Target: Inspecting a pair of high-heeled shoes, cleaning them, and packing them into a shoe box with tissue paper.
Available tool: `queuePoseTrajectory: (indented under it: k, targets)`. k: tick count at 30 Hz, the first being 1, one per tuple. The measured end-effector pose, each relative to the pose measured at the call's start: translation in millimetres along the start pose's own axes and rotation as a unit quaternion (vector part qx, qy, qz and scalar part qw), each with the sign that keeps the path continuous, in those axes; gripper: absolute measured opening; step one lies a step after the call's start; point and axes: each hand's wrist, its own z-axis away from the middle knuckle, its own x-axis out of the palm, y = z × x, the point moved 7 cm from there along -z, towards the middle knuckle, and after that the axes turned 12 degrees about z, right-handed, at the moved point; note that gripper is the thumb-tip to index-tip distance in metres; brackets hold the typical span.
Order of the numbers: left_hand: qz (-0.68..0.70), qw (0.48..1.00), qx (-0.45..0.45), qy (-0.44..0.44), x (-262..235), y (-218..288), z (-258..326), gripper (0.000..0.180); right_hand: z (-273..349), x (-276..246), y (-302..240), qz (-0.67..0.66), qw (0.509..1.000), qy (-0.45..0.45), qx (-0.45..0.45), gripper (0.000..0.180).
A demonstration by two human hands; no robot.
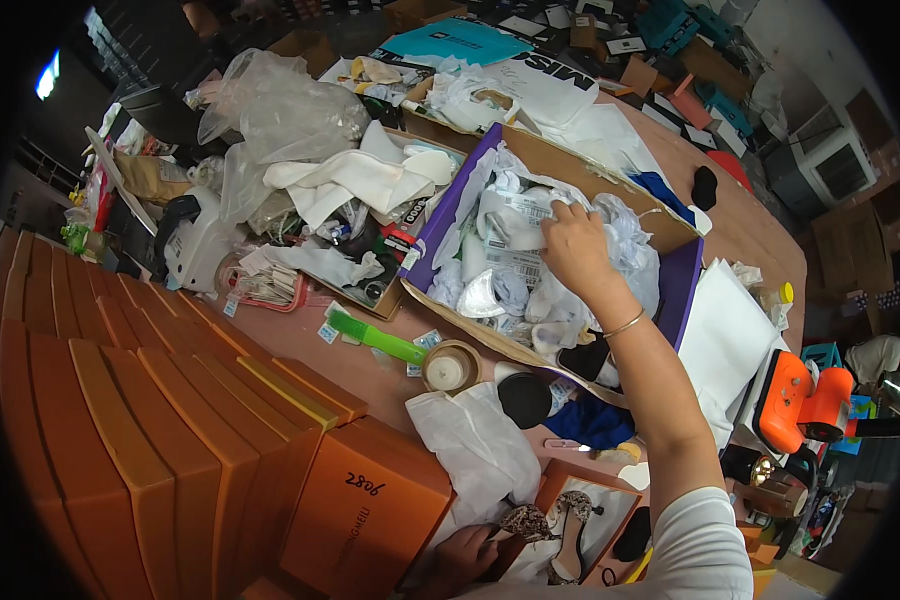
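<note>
My right hand reaches into a purple-edged cardboard box filled with crumpled white paper and plastic. Its fingers curl down beside white sheets of printed labels; what they pinch, if anything, is hidden. Low in the view, partly in shadow, my left hand is closed at a patterned sandal. A second patterned sandal lies in an open orange shoe box lined with white paper. Crumpled white tissue spreads between the left hand and the purple-edged box.
Stacked orange shoe boxes fill the left side. A green-handled tape dispenser with a tape roll lies mid-table. Black round pads rest nearby. An orange tool stands at the right, and clear plastic bags are piled at the back.
</note>
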Motion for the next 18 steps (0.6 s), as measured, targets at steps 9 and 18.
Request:
queuePoseTrajectory:
  k: [9, 18]
  targets:
    - [-0.005, 1.0, 0.016, 0.021, 4, 9, 1, 0.029, -29, 77, -101, -0.004, 0.985, -0.096, -0.144, 0.026]
    - [-0.033, 0.999, 0.03, 0.03, 12, -9, 6, 0.032, 79, -62, 38, -0.627, 0.724, 0.17, 0.232, 0.036]
